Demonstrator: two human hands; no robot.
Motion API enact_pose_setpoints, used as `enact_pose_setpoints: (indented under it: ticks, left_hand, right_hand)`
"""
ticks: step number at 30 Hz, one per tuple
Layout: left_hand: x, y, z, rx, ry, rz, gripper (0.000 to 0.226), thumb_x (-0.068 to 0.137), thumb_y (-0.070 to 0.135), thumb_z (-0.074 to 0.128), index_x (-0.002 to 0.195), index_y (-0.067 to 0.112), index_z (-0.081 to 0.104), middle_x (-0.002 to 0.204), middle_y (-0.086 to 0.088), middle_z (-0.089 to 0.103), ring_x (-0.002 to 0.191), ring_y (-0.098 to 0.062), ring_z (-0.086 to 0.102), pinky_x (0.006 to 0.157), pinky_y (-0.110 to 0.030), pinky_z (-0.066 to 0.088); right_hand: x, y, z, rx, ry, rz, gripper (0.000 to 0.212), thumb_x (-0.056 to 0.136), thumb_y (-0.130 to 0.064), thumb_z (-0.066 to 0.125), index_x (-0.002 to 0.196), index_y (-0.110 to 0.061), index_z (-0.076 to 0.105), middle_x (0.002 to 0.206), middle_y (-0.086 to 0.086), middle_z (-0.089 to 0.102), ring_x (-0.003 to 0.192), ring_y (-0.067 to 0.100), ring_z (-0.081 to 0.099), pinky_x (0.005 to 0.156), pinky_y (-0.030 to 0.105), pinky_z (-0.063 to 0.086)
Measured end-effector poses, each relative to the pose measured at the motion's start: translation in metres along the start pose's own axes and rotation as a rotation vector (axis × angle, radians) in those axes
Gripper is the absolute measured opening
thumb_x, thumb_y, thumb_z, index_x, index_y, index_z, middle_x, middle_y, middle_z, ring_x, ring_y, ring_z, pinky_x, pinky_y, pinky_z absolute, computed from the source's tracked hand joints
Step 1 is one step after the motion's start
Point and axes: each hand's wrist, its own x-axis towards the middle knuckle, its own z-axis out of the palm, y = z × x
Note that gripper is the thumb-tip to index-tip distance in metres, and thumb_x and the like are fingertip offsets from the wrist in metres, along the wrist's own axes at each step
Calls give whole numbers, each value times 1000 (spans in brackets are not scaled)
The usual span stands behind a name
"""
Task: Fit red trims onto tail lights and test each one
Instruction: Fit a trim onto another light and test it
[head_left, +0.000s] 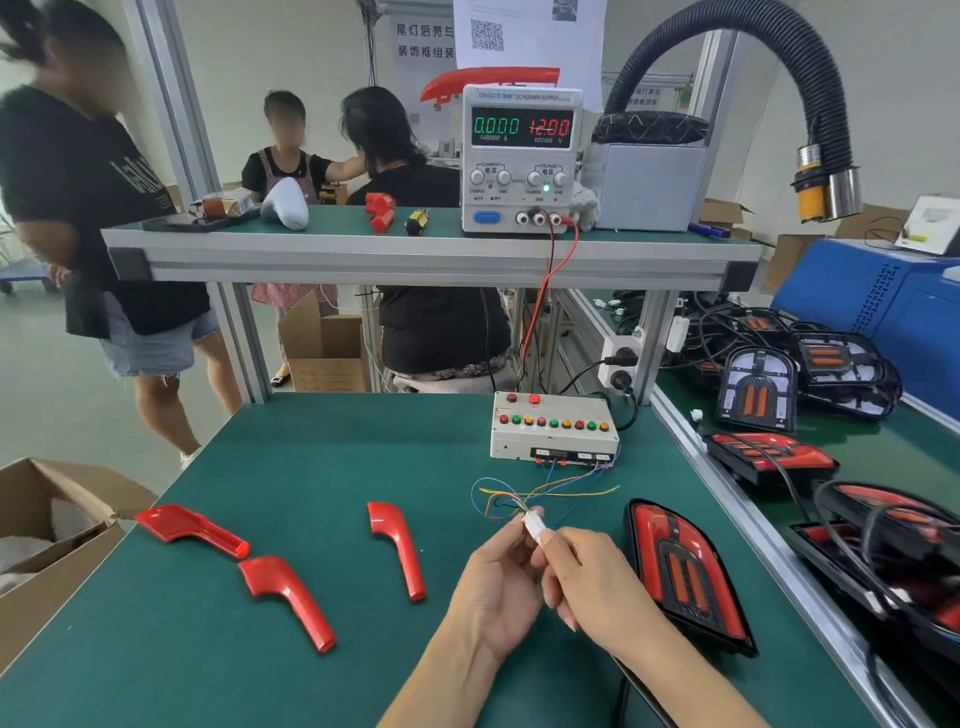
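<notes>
White plastic connector (534, 526) sits pinched between both hands over the green worktop (322, 467): left hand (496, 592) cupped palm-up w/ fingertips closed on it from below, right hand (592, 587) closed on it from the right side. Thin coloured wires (545, 491) run from the connector up to the white test box (553, 428) w/ rows of red, green & amber buttons, near the worktop's back edge. Just right of the hands a tail light (685, 577) lies flat, close to the aluminium rail (737, 525) that bounds the worktop's right edge; a black cable passes under the right forearm. Left of the hands, three red trims lie apart from each other: nearest trim (397, 545), middle trim (285, 597), far-left trim (189, 530) close to the left edge, beside a cardboard box (57, 545). Open mat between trims & test box, and in front near the bottom edge. Beyond the rail, more tail lights (769, 457) piled w/ tangled cables. On the upper shelf (415, 244), the power supply (522, 161) reads 0.000 A, 12.00 V.
</notes>
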Motion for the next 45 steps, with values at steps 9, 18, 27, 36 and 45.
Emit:
enact_pose_setpoints:
  ticks: [9, 18, 27, 36, 45]
  left_hand:
    - [-3, -4, 6, -147, -3, -50, 17, 72, 19, 76, 86, 10, 77, 64, -3, 46, 51, -24, 55, 54, -33, 52]
    - [-3, -19, 5, -148, -61, -121, 31, 76, 30, 71, 61, 16, 48, 32, 3, 26, 18, -14, 27, 30, -11, 21]
    - [-1, -19, -2, -284, -138, -188, 25, 84, 27, 67, 75, 7, 56, 30, 4, 29, 17, -9, 26, 27, -9, 16]
    - [3, -19, -7, -277, -74, -159, 42, 93, 32, 61, 56, 14, 50, 32, 5, 26, 18, -9, 24, 28, -9, 18]
    - [-5, -16, 2, -323, -61, -175, 41, 94, 41, 60, 68, 9, 58, 30, 4, 27, 16, -8, 25, 26, -9, 18]
  right_hand:
    - [-3, -5, 7, 257, -40, 85, 42, 109, -33, 44, 91, 1, 62, 54, 6, 58, 33, 15, 42, 38, 21, 30]
    - [2, 4, 22, 279, 64, 90, 40, 108, -30, 45, 89, 1, 62, 53, 6, 64, 36, 18, 51, 37, 22, 38]
    - [5, 12, 38, 288, 114, 69, 36, 108, -17, 41, 83, -2, 62, 57, 10, 69, 39, 21, 59, 37, 24, 45]
    - [7, 9, 34, 336, 49, 108, 46, 106, -35, 49, 79, -1, 65, 56, 7, 66, 41, 17, 57, 41, 22, 45]
    - [14, 20, 47, 313, 179, 99, 50, 101, -35, 59, 62, -4, 64, 52, 11, 66, 38, 22, 58, 40, 24, 44]
